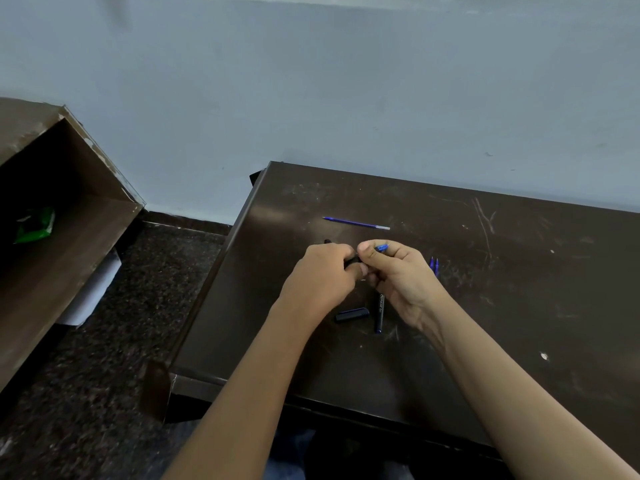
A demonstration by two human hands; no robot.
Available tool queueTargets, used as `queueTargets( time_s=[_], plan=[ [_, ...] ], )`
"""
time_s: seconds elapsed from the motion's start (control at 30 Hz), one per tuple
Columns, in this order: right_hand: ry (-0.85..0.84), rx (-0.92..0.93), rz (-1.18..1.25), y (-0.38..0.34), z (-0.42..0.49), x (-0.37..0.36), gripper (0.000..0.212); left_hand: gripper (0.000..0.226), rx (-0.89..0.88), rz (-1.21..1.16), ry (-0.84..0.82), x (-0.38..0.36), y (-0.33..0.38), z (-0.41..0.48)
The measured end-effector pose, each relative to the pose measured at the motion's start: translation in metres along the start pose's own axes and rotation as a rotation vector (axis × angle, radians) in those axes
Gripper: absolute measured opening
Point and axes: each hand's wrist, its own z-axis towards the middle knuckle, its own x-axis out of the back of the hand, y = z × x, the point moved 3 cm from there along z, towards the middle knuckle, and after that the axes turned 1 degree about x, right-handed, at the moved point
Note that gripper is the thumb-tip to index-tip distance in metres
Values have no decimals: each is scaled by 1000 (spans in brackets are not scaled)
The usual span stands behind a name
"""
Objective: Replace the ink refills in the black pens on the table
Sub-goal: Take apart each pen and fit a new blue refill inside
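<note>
Hiding most of black pen (351,260), blue refill (383,248): left hand (323,273), right hand (400,275).

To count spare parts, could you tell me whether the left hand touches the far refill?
Apart. The head view shows bare table between the left hand and the far refill.

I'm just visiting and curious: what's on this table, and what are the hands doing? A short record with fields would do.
left hand: grips a black pen
right hand: pinches a blue refill beside that pen
spare refill: lies on the table beyond the hands
two more refills: right of the right hand
pen cap: loose, nearer the person
second black pen: beside the pen cap
</note>
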Motion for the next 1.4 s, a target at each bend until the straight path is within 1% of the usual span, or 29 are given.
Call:
queueTargets(
  time_s=[0.03, 0.13, 0.2, 0.3, 0.4, 0.5, 0.53, 0.6, 0.63, 0.7, 0.73, 0.8, 0.9, 1.03, 1.13, 1.27, 1.33, 1.4],
  plan=[
    [10, -14, 50, -1, 0, 0, 2, 15, 0, 6, 18, 0, 0, 0],
    [3, -45, 238, -4, 2, 2, 15, 24, 43, 6, 20, -2, 2, 2],
    [-16, -60, 284, -4, 2, 3, 20, 28, 73, -7, -3, -3, 3, 3],
    [-27, -72, 294, -5, 2, 3, 24, 18, 78, -72, -2, -3, 3, 1],
    [-37, -59, 294, -6, 1, 2, 25, 20, 10, -87, -2, -1, 5, -1],
    [-31, -64, 299, -6, 1, 3, 26, 7, -7, -78, 52, 1, 6, 0],
    [-23, -65, 304, -5, 1, 3, 27, 8, 4, -72, 64, 1, 7, 1],
    [-8, -65, 300, -6, 2, 3, 28, 20, 40, -68, 62, -1, 6, 2],
    [-4, -65, 300, -6, 2, 3, 28, 22, 49, -73, 61, -2, 5, 3],
    [0, -63, 301, -8, 1, 4, 29, 16, 25, -85, 74, -2, 5, 2],
    [1, -59, 300, -8, 1, 4, 28, 14, 5, -85, 83, -2, 6, 2],
    [0, -49, 304, -9, 1, 4, 24, 18, -28, -66, 105, 0, 5, 0],
    [-12, -42, 299, -8, 1, 3, 13, 11, -54, -77, 154, 4, 7, 0],
    [12, -53, 241, -4, 0, 4, 3, 14, -45, -70, 148, 1, 8, 1],
    [42, -59, 242, -3, 2, 7, 5, 20, -22, -90, 119, -3, 9, 2],
    [31, -61, 286, -5, 2, 8, 10, 14, -1, -151, 124, -3, 8, 2],
    [13, -64, 301, -5, 2, 7, 15, 16, -3, -128, 135, -1, 7, 2],
    [-7, -67, 308, -6, 1, 6, 20, 13, 7, -119, 134, 0, 7, 2]
  ],
)
